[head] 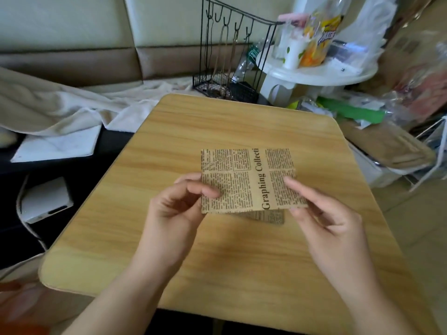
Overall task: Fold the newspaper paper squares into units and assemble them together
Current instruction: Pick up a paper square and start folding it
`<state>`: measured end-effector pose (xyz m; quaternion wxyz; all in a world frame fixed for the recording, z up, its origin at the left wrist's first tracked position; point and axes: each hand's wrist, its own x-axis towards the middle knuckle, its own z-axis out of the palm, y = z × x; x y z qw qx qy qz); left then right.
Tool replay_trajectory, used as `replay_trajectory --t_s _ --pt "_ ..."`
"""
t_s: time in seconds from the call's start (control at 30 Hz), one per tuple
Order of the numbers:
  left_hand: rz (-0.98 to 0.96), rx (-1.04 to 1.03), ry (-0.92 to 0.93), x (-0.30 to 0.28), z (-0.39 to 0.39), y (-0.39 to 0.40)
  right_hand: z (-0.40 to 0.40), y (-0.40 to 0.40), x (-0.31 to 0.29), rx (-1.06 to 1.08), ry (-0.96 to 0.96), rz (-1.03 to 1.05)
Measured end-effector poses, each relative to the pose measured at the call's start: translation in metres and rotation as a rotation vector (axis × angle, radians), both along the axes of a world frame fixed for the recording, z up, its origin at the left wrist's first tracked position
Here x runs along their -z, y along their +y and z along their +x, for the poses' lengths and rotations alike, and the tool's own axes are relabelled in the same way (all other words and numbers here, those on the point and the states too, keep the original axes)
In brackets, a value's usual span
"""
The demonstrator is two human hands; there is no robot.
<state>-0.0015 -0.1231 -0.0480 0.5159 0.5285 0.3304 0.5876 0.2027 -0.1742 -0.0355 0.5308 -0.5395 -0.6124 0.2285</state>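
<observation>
— Two hands on one sheet, that is what I record. The newspaper paper square is held over the middle of the wooden counter, its far part low toward the counter top, its near edge raised.

— How does the left hand stand?

— The left hand pinches the near left corner of the square: thumb on top of the print, the other fingers curled beneath the edge. Clamped on the paper, plainly.

— And the right?

— The right hand pinches the near right corner, forefinger laid on the printed face, the thumb under the edge. Also clamped on the paper. The square spans the gap between the two hands; both wrists lie nearer to me than the sheet.

— Anything under it?

— A second strip of the same print shows just below the raised near edge, toward the right hand. Whether it is a folded flap of the same square or another sheet, I cannot tell.

— Surroundings?

— Beyond the far edge of the counter, a black wire rack with hooks. To its right, a white round stand carrying bottles and packets. A pale cloth lies rumpled on the left.
</observation>
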Motion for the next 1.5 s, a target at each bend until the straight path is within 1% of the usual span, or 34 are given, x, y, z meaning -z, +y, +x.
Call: replay_trajectory --t_s 0.13,0.3,0.37,0.5,0.6,0.77,0.93,1.07,1.23,1.4,1.5 --pt "0.056 0.004 -0.017 -0.019 -0.014 -0.025 -0.009 -0.021 -0.019 -0.101 -0.021 0.049" --pt "0.141 0.057 0.058 -0.032 -0.035 -0.057 -0.013 -0.043 -0.035 -0.211 0.012 0.031" --pt "0.167 0.085 0.077 -0.037 -0.04 -0.071 -0.016 -0.054 -0.039 -0.228 0.007 0.041" --pt "0.149 0.165 0.047 -0.038 -0.046 -0.093 -0.021 -0.074 -0.045 -0.224 0.001 0.07" --pt "0.172 0.169 0.137 -0.04 -0.045 -0.104 -0.025 -0.082 -0.045 -0.212 0.022 0.056" --pt "0.178 0.088 0.236 -0.041 -0.039 -0.093 -0.033 -0.075 -0.047 -0.165 0.013 0.029" --pt "0.217 0.12 0.253 -0.044 -0.027 -0.056 -0.045 -0.053 -0.045 -0.127 -0.004 -0.006" --pt "0.204 0.183 0.199 -0.042 -0.021 -0.021 -0.039 -0.034 -0.043 -0.082 0.042 -0.045" --pt "0.216 0.33 0.17 -0.035 -0.016 0.006 -0.027 -0.018 -0.046 -0.111 0.111 -0.179" --pt "0.188 0.31 0.081 -0.033 -0.014 -0.009 -0.023 -0.031 -0.045 -0.098 0.04 -0.086" --pt "0.154 0.268 0.046 -0.036 -0.014 -0.036 -0.026 -0.05 -0.049 -0.085 0.053 0.01"
